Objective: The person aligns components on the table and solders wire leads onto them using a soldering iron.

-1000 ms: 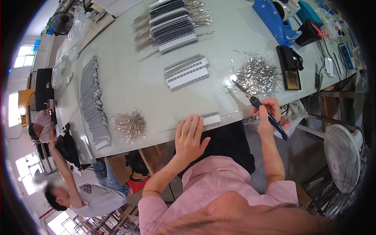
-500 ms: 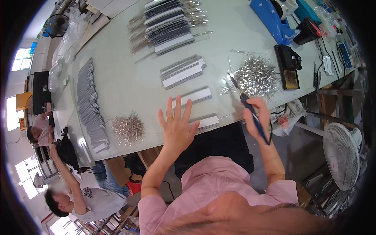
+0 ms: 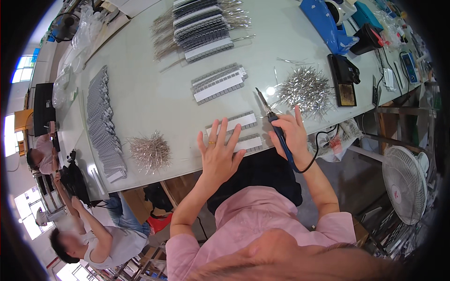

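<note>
My right hand grips a blue-handled soldering iron with its metal tip pointing up and away over the table. My left hand lies flat with fingers spread near the table's front edge, over the left end of a white and grey strip of small parts. A second such strip lies just beyond the fingertips. A pile of shiny metal pins sits right of the iron's tip.
The pale table carries another pin pile, a long row of grey strips at left, stacked strips at the back, and a black iron stand. A white fan stands at right. Other people sit at lower left.
My left hand has slid forward and flattened onto the near strip. My right hand has moved up and left with the soldering iron, whose tip now points up over the table.
</note>
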{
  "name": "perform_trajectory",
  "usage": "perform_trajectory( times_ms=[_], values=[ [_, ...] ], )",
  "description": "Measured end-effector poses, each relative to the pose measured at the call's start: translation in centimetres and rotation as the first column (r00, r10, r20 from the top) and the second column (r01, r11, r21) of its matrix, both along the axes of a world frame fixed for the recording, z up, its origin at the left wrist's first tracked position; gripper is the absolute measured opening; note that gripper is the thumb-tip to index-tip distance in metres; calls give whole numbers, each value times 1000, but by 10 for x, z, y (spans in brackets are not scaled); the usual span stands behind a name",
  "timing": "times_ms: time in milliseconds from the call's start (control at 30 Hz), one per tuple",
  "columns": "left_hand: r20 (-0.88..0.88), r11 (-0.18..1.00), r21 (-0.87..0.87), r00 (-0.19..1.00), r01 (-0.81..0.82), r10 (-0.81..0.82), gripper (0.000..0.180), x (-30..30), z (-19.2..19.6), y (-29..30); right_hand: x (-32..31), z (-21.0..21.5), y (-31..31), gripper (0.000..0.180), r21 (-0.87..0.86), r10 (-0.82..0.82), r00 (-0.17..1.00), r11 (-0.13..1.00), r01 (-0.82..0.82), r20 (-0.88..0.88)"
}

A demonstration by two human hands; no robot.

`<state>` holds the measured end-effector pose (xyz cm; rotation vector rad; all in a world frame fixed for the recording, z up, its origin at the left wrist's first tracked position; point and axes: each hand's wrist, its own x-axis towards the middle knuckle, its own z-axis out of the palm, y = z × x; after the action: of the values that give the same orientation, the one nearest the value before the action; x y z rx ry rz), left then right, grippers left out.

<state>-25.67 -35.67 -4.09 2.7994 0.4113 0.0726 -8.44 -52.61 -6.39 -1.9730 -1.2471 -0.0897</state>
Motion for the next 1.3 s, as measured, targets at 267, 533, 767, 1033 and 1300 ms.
perform_trajectory(
  times_ms=[267, 533, 767, 1033, 1300],
  values=[
    [34, 1000, 5, 999, 22, -23, 58, -1, -7, 5, -1, 35, -27, 19, 187, -74, 945, 972, 140, -319],
    [47, 999, 6, 998, 43, -43, 57, 2, -8, 5, -2, 51, -44, 13, 15, -91, 878, 994, 111, -470],
    [47, 999, 3, 998, 50, -50, 56, 4, -8, 5, 0, 53, -32, 14, -9, -89, 898, 995, 95, -431],
    [24, 1000, -21, 1000, -16, 17, 54, -5, 3, 12, 0, 62, -21, 14, -105, -110, 889, 992, 70, -444],
    [163, 858, 235, 889, -457, 428, 54, -65, 7, 61, 8, 42, -51, 7, -110, -167, 650, 986, 128, -742]
  ],
)
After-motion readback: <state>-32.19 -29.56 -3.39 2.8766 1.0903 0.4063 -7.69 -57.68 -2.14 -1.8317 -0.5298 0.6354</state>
